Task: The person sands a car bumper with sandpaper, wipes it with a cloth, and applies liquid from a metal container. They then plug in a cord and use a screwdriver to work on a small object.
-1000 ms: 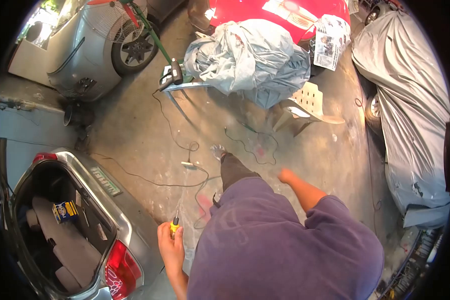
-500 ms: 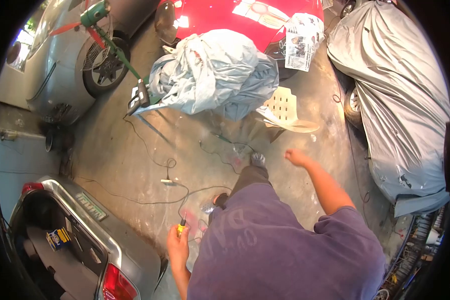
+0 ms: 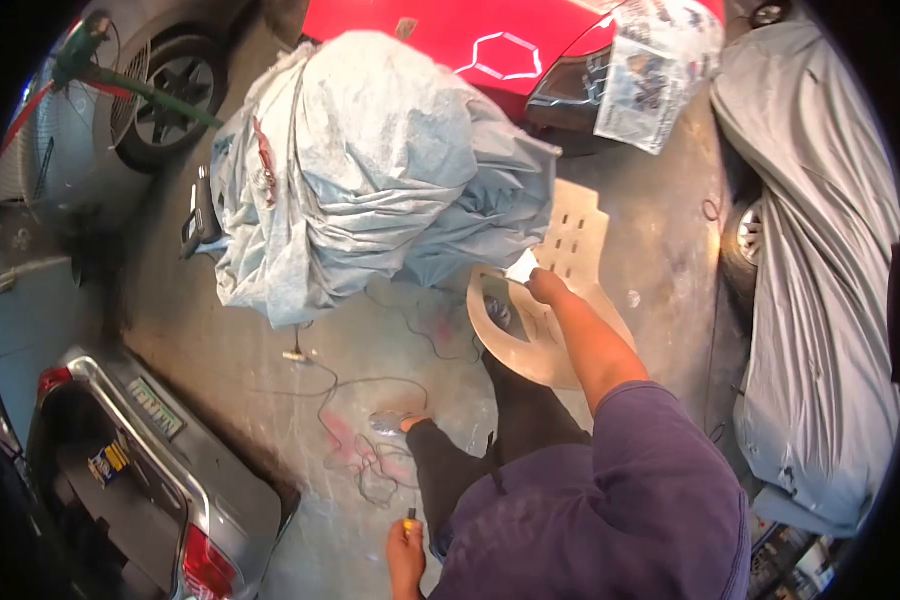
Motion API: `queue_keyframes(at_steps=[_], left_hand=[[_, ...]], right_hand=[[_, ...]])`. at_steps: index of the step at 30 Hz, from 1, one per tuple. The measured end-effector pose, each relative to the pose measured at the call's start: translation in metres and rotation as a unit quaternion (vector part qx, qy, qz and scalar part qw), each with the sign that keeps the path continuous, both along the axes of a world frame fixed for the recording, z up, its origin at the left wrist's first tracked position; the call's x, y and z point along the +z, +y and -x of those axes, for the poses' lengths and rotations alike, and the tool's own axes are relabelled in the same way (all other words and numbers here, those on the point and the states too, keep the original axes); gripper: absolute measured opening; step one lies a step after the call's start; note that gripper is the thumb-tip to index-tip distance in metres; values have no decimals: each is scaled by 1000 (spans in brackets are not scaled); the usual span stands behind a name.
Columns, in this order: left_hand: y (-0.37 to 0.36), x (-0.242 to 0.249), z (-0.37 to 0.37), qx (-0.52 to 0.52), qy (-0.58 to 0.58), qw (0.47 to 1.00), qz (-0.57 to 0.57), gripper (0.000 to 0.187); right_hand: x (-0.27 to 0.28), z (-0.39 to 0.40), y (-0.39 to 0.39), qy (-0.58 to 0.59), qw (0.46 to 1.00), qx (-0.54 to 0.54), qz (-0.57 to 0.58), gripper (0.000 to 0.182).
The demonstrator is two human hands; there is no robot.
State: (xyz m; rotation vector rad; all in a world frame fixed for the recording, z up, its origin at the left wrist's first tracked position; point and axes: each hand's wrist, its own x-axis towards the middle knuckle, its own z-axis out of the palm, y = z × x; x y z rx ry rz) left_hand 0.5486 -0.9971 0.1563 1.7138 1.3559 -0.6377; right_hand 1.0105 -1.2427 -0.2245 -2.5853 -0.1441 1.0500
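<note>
Gripping a yellow-handled screwdriver (image 3: pixel 411 521) low at the bottom centre of the frame, the left hand (image 3: pixel 406 556) is closed round its handle, while the right hand (image 3: pixel 547 288) reaches up to mid-frame and pinches shut on the edge of the tipped-over plastic chair (image 3: pixel 550 300). The step in hand looks like taking hold of that chair, which lies on the concrete just beside the heaped grey car cover (image 3: pixel 370 160). Righting it would call for a firmer grip and a lift clear of the cables (image 3: pixel 370 440) on the floor.
</note>
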Motion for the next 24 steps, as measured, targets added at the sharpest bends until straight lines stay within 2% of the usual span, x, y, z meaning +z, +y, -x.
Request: queue_keyframes(at_steps=[1,2,5,8,10,12,15,17,18,19,22,24], left_hand=[[-17,11,-12,40,22,999,13,23],[-30,11,-5,20,47,998,26,20],[-65,25,-29,121,101,984,78,20],[-80,22,-37,155,108,979,73,21],[-81,24,-57,160,105,980,51,20],[-86,28,-53,153,102,982,40,20],[-89,12,-18,140,68,988,13,20],[-97,6,-3,160,25,986,-26,21],[-97,10,-6,155,6,988,-29,21],[-99,13,-6,153,-9,988,-31,22],[-107,15,3,137,-67,987,-45,25],[-114,9,19,113,-111,985,-62,29]], right_hand=[[-17,5,8,-11,1000,-6,-17,37],[-33,6,16,-14,998,-40,-45,39],[-106,12,32,20,997,-76,-7,41],[-107,12,49,43,996,-69,46,40],[-124,14,35,0,995,-74,-61,40],[-120,17,17,-52,993,-77,-70,34],[-25,6,11,-103,976,-163,-96,27],[-12,17,-8,-168,948,-207,-172,18],[14,10,-19,28,931,-289,-223,19],[46,4,-27,225,870,-356,-258,21],[135,11,-25,324,808,-350,-346,21],[221,22,-6,350,792,-332,-373,23]])
